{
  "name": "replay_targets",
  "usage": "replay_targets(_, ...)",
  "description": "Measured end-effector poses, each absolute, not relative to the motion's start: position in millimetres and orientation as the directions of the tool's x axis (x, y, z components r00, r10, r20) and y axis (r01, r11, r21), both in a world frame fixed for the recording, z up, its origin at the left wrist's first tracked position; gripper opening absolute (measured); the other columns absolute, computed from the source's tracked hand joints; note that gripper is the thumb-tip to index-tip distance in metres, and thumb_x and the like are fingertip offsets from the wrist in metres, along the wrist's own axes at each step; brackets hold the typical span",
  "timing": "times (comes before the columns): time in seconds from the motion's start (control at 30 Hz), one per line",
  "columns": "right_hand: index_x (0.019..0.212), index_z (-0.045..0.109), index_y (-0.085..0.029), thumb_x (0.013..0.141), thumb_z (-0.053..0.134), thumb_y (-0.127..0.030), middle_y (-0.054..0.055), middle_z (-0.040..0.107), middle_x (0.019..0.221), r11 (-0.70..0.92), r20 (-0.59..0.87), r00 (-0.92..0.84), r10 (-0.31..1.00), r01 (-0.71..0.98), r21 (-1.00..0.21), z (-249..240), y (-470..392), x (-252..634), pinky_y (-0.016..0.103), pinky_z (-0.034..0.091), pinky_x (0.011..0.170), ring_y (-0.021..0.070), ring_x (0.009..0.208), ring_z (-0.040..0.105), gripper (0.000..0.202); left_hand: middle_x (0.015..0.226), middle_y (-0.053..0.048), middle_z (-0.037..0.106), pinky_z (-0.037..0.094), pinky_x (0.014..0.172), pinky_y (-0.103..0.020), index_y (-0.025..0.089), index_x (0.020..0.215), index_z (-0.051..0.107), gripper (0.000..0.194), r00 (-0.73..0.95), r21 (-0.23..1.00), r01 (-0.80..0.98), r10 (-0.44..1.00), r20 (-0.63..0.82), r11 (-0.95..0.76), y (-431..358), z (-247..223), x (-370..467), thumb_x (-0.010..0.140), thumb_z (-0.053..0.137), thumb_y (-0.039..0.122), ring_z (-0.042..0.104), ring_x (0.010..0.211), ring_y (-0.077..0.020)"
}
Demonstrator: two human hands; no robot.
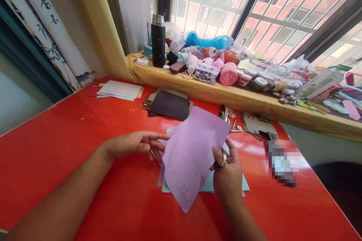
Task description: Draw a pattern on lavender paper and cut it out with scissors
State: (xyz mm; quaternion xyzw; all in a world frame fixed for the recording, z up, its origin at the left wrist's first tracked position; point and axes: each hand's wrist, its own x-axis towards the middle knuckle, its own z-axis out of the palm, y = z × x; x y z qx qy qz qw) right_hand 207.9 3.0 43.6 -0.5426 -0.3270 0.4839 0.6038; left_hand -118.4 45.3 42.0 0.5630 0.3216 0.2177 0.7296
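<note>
A sheet of purple paper (pixel 195 147) with an uneven, curved left edge and faint pencil lines near its bottom is raised above the table. My right hand (pixel 228 173) grips its right side, thumb on the front. A white-and-black loop (pixel 221 161) sits at those fingers, perhaps a scissors handle; anything behind the paper is hidden. At the sheet's left edge, my left hand (pixel 144 145) has its fingers stretched and apart; whether the fingertips touch it I cannot tell. Underneath lies a stack of coloured paper, with a light blue sheet (pixel 207 185) showing.
On the red table (pixel 85 150) lie white paper sheets (pixel 118 89), dark leather-like pieces (pixel 169 104), small tools (pixel 235 126), beige cut shapes (pixel 260 126) and a blurred object (pixel 283 163). A black thermos (pixel 158 41) and many craft supplies crowd the windowsill (pixel 240 99).
</note>
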Motion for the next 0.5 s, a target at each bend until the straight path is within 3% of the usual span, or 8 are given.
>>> replay_targets(0.13,0.15,0.062,-0.024,0.082,0.096,-0.05,-0.007,0.061,0.074,-0.041,-0.138,0.374,0.917,-0.256,-0.966,49,4,213,0.026,0.044,0.051,0.0129,0.055,0.049,0.08,0.132,-0.011,0.08,0.057,0.09,-0.034,0.03,0.136,0.078,0.07,0.781,0.963,0.166,0.568,-0.26,0.212,45,37,-100,0.077,0.097,0.061,0.076,0.111,-0.0305)
replay_targets(0.33,0.152,0.064,-0.026,0.087,0.093,-0.051,-0.005,0.059,0.076,-0.054,-0.135,0.299,0.945,-0.266,-0.962,52,-3,209,0.024,0.042,0.047,0.0118,0.054,0.045,0.075,0.088,-0.002,0.075,0.047,0.067,-0.028,0.022,0.096,0.08,0.041,0.577,0.951,0.181,0.756,-0.309,0.25,43,29,-72,0.076,0.095,0.055,0.064,0.075,-0.02)
replay_targets(0.5,0.153,0.064,-0.029,0.092,0.09,-0.053,-0.006,0.059,0.074,-0.058,-0.113,0.239,0.964,-0.226,-0.972,55,-11,206,0.025,0.043,0.046,0.0121,0.051,0.046,0.07,0.078,-0.002,0.072,0.048,0.063,-0.028,0.021,0.083,0.077,0.041,0.397,0.967,0.107,0.882,-0.254,0.23,48,33,-81,0.078,0.092,0.058,0.062,0.068,-0.0185)
